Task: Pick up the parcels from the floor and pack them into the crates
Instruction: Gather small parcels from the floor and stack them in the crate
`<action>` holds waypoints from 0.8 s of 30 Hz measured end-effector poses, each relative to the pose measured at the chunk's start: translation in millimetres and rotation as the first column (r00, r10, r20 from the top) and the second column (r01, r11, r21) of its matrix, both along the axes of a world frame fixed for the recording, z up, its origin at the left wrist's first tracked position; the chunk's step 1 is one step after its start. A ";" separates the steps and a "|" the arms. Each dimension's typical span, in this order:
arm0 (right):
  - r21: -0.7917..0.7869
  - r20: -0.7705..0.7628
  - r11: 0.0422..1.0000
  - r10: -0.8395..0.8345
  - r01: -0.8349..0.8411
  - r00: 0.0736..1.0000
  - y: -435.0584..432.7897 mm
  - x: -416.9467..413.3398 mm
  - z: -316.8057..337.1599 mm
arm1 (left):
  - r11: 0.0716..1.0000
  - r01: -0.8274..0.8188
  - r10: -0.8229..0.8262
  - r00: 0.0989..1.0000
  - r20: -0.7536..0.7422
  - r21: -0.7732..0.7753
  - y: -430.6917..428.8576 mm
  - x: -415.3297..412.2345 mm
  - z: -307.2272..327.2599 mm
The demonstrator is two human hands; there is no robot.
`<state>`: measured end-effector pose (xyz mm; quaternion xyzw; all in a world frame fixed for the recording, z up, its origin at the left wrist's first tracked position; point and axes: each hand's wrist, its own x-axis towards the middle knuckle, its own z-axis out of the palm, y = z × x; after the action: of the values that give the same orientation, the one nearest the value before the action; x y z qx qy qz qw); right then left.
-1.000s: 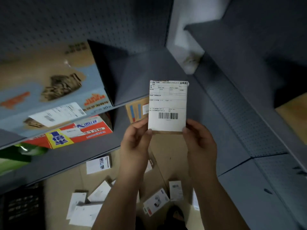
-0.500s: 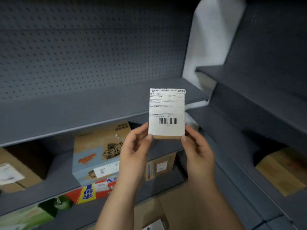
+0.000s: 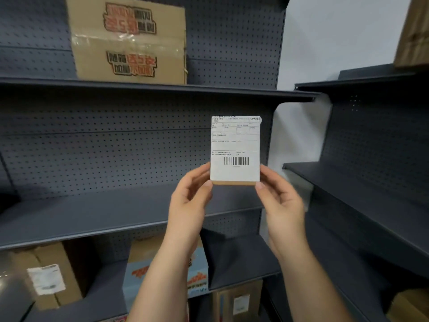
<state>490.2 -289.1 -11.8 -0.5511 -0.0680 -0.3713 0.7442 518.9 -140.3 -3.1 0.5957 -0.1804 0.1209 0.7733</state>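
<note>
The small labelled parcel (image 3: 235,151), pinched upright at its lower corners by left hand (image 3: 189,201) and right hand (image 3: 279,201) fingers, looks light, stiff and easily held by its edges.

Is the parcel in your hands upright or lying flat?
Upright: the parcel stands on end, label facing the camera, left hand and right hand pinching its bottom corners.

Open bay above dark grey metal middle shelf (image 3: 92,214); flat brown parcel with white label (image 3: 235,149) hangs before its right end. Top shelf blocked by big brown cardboard box with red lettering (image 3: 130,40). Lower shelf crowded: brown labelled carton (image 3: 46,275), blue printed box (image 3: 134,289). Right-hand grey shelf (image 3: 348,182) open.
</note>
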 end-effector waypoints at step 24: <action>-0.079 0.038 0.826 0.562 -0.558 0.826 14.0 -59.5 19.7 | 0.848 -0.529 0.530 0.848 0.009 -0.034 12.2 -145.8 16.4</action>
<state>430.6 -275.1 7.9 -0.5191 -0.2606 -0.1505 0.7999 373.1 -128.1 13.3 0.6093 -0.0142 0.3373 0.7175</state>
